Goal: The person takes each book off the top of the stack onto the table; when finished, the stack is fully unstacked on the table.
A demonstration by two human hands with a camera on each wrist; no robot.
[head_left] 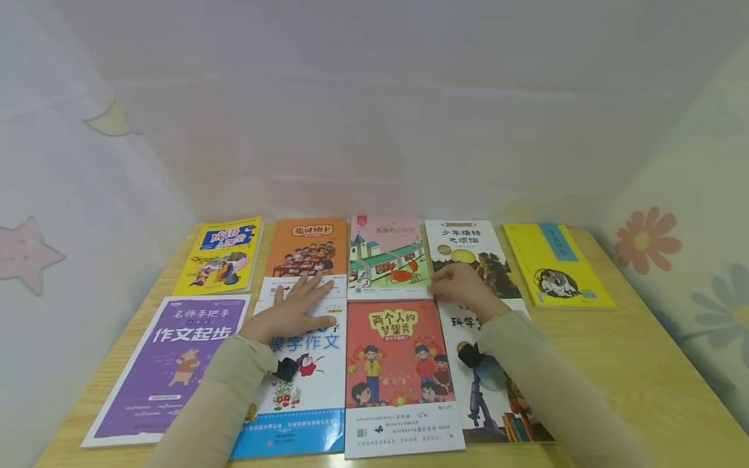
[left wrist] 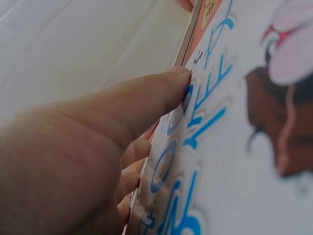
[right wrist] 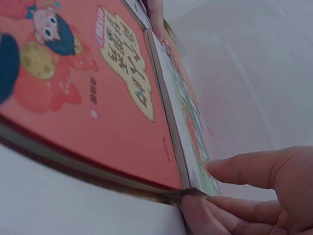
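- The person is sitting at a wooden table [head_left: 614,364] on which nine books are lying in two rows
- The left hand [head_left: 295,309] is lying flat, fingers straight and spread, on the white book with blue letters [head_left: 304,383] in the front row; the fingertips are reaching onto the lower edge of the orange book [head_left: 305,250] behind it
- In the left wrist view the thumb [left wrist: 146,105] is pressing on the white cover just beside the blue print
- The right hand [head_left: 462,289] is holding the lower right corner of the pink book with a crab [head_left: 389,257], which is lying in the middle of the back row; the fingers are curled together and are pinching that corner, the thumb above [right wrist: 249,169] and the other fingers under the edge [right wrist: 205,215]
- This corner is lying just over the top edge of the red book [head_left: 398,364], and the book with a yellow moon [head_left: 468,250] is touching it on the right
- One risk, as a judgement: if the pinched corner is pulled or lifted fast, the thin cover could be bending, and the book could be pushing its neighbours out of line
- Another risk: the left palm is giving weight to two books at once, so a small slide of the hand could be moving both
- The purple book [head_left: 170,364] and both yellow books [head_left: 225,253] [head_left: 556,263] are lying well apart from the hands
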